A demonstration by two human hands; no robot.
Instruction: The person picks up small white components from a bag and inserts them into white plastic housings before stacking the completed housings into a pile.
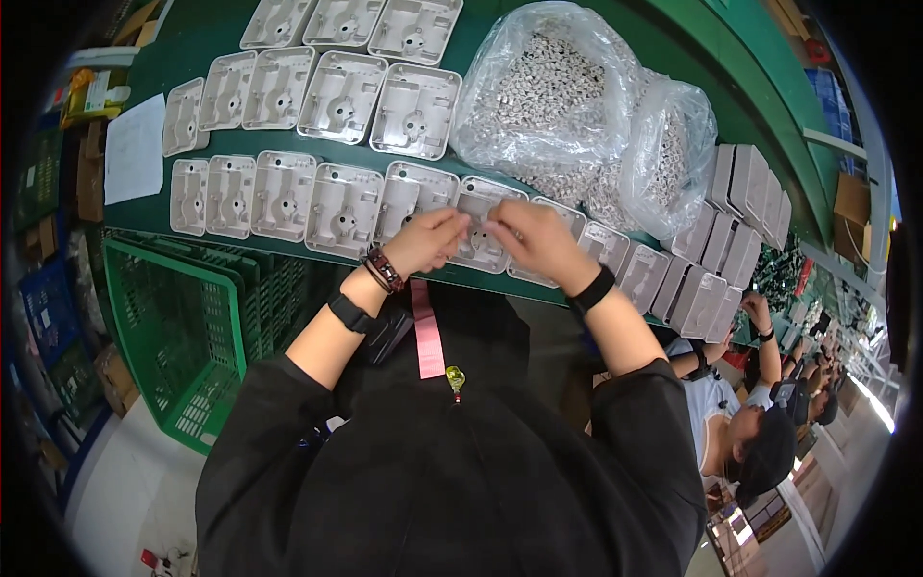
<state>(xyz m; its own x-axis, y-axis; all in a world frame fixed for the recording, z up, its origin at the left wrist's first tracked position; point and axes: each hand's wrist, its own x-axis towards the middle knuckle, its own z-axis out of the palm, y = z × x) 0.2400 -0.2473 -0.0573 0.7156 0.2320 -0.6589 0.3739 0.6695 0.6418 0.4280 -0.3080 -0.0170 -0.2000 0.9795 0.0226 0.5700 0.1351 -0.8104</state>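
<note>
My left hand (429, 238) is closed, thumb and fingertips pressed together, over the front row of grey housings. Close beside it, my right hand (540, 234) is also closed in a pinch, above a grey open-topped housing (478, 252) near the table's front edge. Anything between the fingertips of either hand is too small to make out. Left of my hands stands another grey housing (346, 213) with moulded ribs and a round boss inside. Just beyond them lies a clear plastic bag (548, 106) full of small silvery metal parts.
More grey housings (415, 111) stand in rows on the green table (144, 213). Stacked grey housings (731, 250) are at the right. A paper sheet (135, 149) lies at the far left, above green crates (178, 337). Co-workers, including one person (735, 423), are at the right.
</note>
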